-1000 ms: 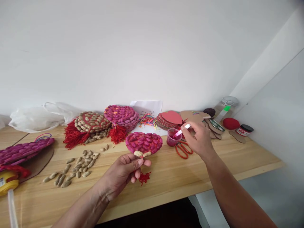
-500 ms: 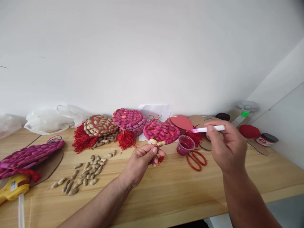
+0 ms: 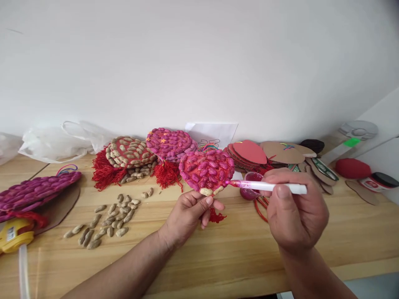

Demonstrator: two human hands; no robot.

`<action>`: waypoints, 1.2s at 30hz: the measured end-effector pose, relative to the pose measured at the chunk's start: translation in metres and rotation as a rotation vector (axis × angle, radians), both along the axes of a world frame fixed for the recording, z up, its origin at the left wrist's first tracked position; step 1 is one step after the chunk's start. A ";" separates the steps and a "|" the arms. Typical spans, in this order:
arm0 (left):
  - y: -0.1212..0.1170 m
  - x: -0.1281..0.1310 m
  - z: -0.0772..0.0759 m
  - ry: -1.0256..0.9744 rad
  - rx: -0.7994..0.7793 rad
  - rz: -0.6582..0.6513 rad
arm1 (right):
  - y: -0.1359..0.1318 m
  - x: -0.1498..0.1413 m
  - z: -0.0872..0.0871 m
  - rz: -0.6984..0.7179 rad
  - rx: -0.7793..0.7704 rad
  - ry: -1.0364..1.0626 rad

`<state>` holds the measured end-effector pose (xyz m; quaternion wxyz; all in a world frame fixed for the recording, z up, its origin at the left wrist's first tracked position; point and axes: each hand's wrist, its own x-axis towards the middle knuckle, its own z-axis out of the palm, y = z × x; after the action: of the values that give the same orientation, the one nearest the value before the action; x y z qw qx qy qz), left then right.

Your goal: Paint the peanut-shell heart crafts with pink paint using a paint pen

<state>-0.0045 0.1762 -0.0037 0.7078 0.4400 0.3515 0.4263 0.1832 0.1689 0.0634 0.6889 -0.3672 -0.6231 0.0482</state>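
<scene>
My left hand (image 3: 193, 211) pinches the lower edge of a peanut-covered cardboard piece (image 3: 207, 168), thumb on top. Its peanuts are painted magenta except for a couple of pale ones at the bottom edge, and a red tassel (image 3: 217, 216) hangs below. Between the fingers of my right hand (image 3: 296, 211) is a white-handled paintbrush (image 3: 264, 186), its magenta tip at the right edge of the piece. Behind the brush stands a plastic cup (image 3: 247, 193) of magenta paint, partly hidden. Red-handled scissors (image 3: 261, 208) lie beside it, mostly covered by my right hand.
Loose peanuts (image 3: 115, 216) lie left of my left hand. Finished-looking peanut pieces (image 3: 170, 143) with red tassels lean near the wall. A yellow glue gun (image 3: 15, 236) is at far left. Red cut-outs (image 3: 249, 151), a red yarn ball (image 3: 353, 168) and a jar (image 3: 378, 182) are at right.
The brush has come down and left from above the cup to the edge of the peanut piece. The piece is now tilted up to face me more. The view has shifted slightly.
</scene>
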 end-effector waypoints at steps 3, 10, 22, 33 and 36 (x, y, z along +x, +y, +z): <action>-0.002 0.000 -0.003 0.065 0.073 0.070 | -0.004 -0.001 -0.004 0.017 0.013 -0.045; -0.004 0.000 0.001 0.126 0.139 0.176 | -0.009 0.006 -0.010 0.012 -0.006 -0.340; -0.006 0.002 0.010 0.161 0.158 0.296 | -0.010 0.002 -0.014 0.041 0.016 -0.480; -0.006 0.003 0.002 0.197 0.224 0.319 | -0.008 0.002 -0.014 0.011 0.048 -0.514; -0.007 0.003 0.002 0.199 0.224 0.320 | -0.008 0.001 -0.013 0.029 0.044 -0.483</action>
<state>-0.0015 0.1694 -0.0022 0.5395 0.4945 0.4354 0.5242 0.1841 0.1610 0.0499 0.5270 -0.3441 -0.7758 -0.0445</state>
